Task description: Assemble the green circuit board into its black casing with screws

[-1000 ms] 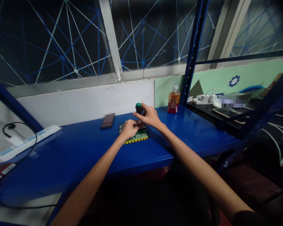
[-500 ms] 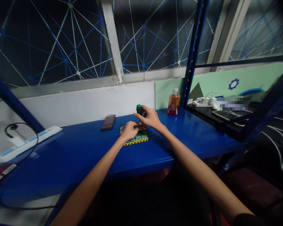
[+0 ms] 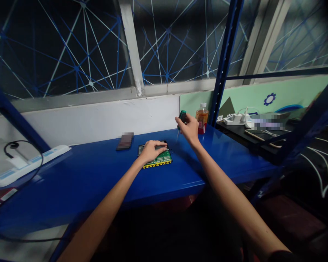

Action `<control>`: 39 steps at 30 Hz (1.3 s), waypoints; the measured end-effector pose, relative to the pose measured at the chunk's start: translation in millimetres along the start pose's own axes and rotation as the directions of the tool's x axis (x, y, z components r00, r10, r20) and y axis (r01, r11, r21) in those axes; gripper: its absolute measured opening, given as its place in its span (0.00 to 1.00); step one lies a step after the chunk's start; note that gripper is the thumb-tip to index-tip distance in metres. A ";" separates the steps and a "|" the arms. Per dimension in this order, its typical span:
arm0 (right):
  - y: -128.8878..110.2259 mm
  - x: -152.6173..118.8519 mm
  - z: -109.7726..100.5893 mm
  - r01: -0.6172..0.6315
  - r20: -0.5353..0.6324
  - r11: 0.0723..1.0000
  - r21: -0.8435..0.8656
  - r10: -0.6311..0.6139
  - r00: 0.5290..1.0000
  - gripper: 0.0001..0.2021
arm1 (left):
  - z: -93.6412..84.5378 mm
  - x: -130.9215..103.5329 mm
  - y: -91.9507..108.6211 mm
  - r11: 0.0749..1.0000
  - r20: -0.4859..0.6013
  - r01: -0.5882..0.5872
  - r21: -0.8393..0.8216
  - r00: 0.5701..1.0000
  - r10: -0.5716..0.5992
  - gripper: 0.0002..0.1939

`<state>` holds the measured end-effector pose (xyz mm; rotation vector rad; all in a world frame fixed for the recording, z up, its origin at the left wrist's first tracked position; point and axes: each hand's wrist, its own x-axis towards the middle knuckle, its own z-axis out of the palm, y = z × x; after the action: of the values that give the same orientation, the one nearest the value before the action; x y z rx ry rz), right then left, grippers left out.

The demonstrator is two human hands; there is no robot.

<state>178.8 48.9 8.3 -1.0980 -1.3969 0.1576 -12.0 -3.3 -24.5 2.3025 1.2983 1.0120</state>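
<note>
Reaching forward from the near edge, both bare forearms stretch out over the blue table (image 3: 71, 182), and a black cable (image 3: 5, 233) loops across its near left corner. Left hand (image 3: 150, 151) lies palm down, fingers spread and pressing flat on the green circuit board (image 3: 161, 159), which sits on the tabletop near the middle, yellow-and-black strip along its front edge. Right hand (image 3: 190, 127) is up in the air, just right of and beyond the board, fingers pinched around a green-handled screwdriver (image 3: 181, 122), thin shaft pointing down, tip clear of the board and hanging above the bare blue surface. Left of the board, a dark flat phone-like slab (image 3: 125, 141) lies near the wall. Far left, a white power strip (image 3: 30, 165) runs along the table edge with a plug in it. Further back, just behind the right hand, an orange-liquid bottle (image 3: 202, 117) stands upright beside the blue shelf post (image 3: 224, 62). Beyond the post, white chargers (image 3: 236, 118) sit on a dark neighbouring desk, under the patterned window (image 3: 57, 47).
</note>
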 end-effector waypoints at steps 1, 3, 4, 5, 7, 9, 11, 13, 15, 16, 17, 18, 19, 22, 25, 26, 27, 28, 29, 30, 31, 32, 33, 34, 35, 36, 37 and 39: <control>2.7 2.1 -2.4 -0.028 -0.013 0.997 -0.066 0.028 1.000 0.14 | -0.4 -0.2 0.1 1.000 -0.001 -0.003 0.012 1.000 0.003 0.11; 6.2 4.4 -6.5 -0.084 -0.007 0.974 -0.209 0.085 0.996 0.13 | -0.9 -0.7 0.3 0.999 0.002 -0.016 0.032 1.000 0.016 0.10; 7.2 4.7 -8.0 -0.104 0.009 0.956 -0.275 0.111 0.994 0.13 | -1.2 -0.9 0.4 0.999 0.005 -0.024 0.039 1.000 0.023 0.10; 7.9 4.5 -9.0 -0.116 0.029 0.936 -0.331 0.133 0.991 0.13 | -1.3 -1.1 0.6 0.999 0.010 -0.030 0.043 1.000 0.030 0.10; 8.6 3.2 -9.6 -0.110 0.081 0.908 -0.405 0.155 0.985 0.14 | -1.5 -1.5 1.0 0.998 0.017 -0.039 0.047 0.999 0.038 0.10; 8.9 1.2 -8.5 -0.073 0.132 0.898 -0.434 0.144 0.981 0.14 | -1.4 -1.7 1.7 0.998 0.023 -0.044 0.050 0.999 0.043 0.10; 8.8 -0.6 -6.6 -0.034 0.172 0.898 -0.440 0.122 0.978 0.15 | -1.2 -1.8 2.2 0.998 0.024 -0.043 0.055 0.999 0.042 0.10; 8.8 -1.8 -4.7 -0.018 0.188 0.896 -0.444 0.113 0.976 0.16 | -1.0 -1.9 2.3 0.997 0.027 -0.041 0.061 0.999 0.040 0.10; 9.4 -2.5 -3.5 -0.023 0.199 0.893 -0.450 0.125 0.972 0.17 | -0.9 -1.9 2.0 0.997 0.027 -0.048 0.061 0.999 0.047 0.10; 10.1 -2.7 -3.0 -0.030 0.203 0.891 -0.452 0.136 0.970 0.17 | -0.9 -2.0 1.7 0.997 0.028 -0.057 0.057 0.998 0.056 0.09; 11.0 -2.8 -2.7 -0.038 0.208 0.891 -0.452 0.147 0.967 0.18 | -1.0 -2.0 1.4 0.996 0.029 -0.066 0.052 0.997 0.065 0.09; 12.0 -2.7 -2.5 -0.046 0.210 0.892 -0.449 0.155 0.965 0.18 | -1.2 -2.0 1.2 0.996 0.029 -0.073 0.050 0.997 0.072 0.09; 13.2 -2.6 -2.3 -0.054 0.208 0.895 -0.443 0.161 0.965 0.17 | -1.4 -2.1 1.0 0.996 0.029 -0.078 0.049 0.997 0.077 0.09; 15.8 -2.5 -1.8 -0.074 0.193 0.910 -0.408 0.165 0.967 0.17 | -2.1 -2.3 0.5 0.996 0.031 -0.081 0.043 0.996 0.080 0.10; 15.6 -2.9 -1.2 -0.078 0.202 0.920 -0.383 0.166 0.965 0.16 | -2.3 -2.5 0.0 0.996 0.030 -0.089 0.025 0.996 0.089 0.10; 15.1 -3.1 -1.0 -0.077 0.209 0.921 -0.381 0.167 0.963 0.15 | -2.2 -2.6 -0.2 0.996 0.031 -0.090 0.021 0.995 0.090 0.10; 14.7 -3.1 -0.8 -0.078 0.214 0.922 -0.380 0.170 0.962 0.15 | -2.1 -2.6 -0.3 0.996 0.033 -0.091 0.018 0.995 0.090 0.10; 14.6 -3.0 -0.7 -0.083 0.216 0.922 -0.378 0.175 0.960 0.15 | -2.0 -2.6 -0.4 0.996 0.034 -0.091 0.016 0.995 0.090 0.10; 14.6 -2.7 -0.7 -0.094 0.213 0.923 -0.374 0.185 0.959 0.15 | -1.9 -2.5 -0.5 0.996 0.033 -0.091 0.016 0.995 0.090 0.10; 15.1 -2.2 -0.7 -0.111 0.203 0.923 -0.369 0.197 0.959 0.14 | -1.9 -2.5 -0.6 0.996 0.032 -0.093 0.016 0.995 0.092 0.10; 15.8 -1.5 -0.9 -0.133 0.186 0.923 -0.362 0.211 0.960 0.14 | -1.8 -2.4 -0.8 0.995 0.031 -0.096 0.016 0.995 0.096 0.10; 16.8 -0.7 -1.1 -0.157 0.167 0.923 -0.350 0.226 0.960 0.14 | -1.8 -2.2 -1.0 0.995 0.032 -0.099 0.017 0.995 0.098 0.10; 17.9 0.2 -1.3 -0.179 0.153 0.929 -0.325 0.238 0.959 0.13 | -1.7 -2.1 -1.4 0.995 0.034 -0.100 0.018 0.994 0.099 0.10; 19.0 1.1 -1.5 -0.203 0.146 0.941 -0.272 0.249 0.957 0.13 | -1.6 -1.9 -1.9 0.995 0.037 -0.098 0.018 0.995 0.098 0.10; 20.0 1.8 -1.5 -0.228 0.152 0.954 -0.194 0.259 0.954 0.12 | -1.3 -1.8 -2.6 0.995 0.042 -0.096 0.015 0.995 0.096 0.10; 20.7 2.5 -1.2 -0.251 0.168 0.962 -0.106 0.266 0.949 0.12 | -1.0 -1.6 -3.4 0.995 0.048 -0.097 0.008 0.994 0.096 0.10; 21.0 2.9 -0.8 -0.272 0.192 0.962 -0.019 0.270 0.944 0.12 | -0.6 -1.5 -4.2 0.995 0.055 -0.100 -0.001 0.993 0.100 0.10; 20.3 3.0 1.0 -0.306 0.242 0.946 0.109 0.273 0.931 0.12 | 0.4 -1.5 -5.4 0.993 0.075 -0.115 -0.019 0.990 0.116 0.10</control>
<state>188.8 62.1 -3.7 -1.1873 -1.3888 0.6054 -15.6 -1.5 -28.5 2.4043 1.1366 0.9564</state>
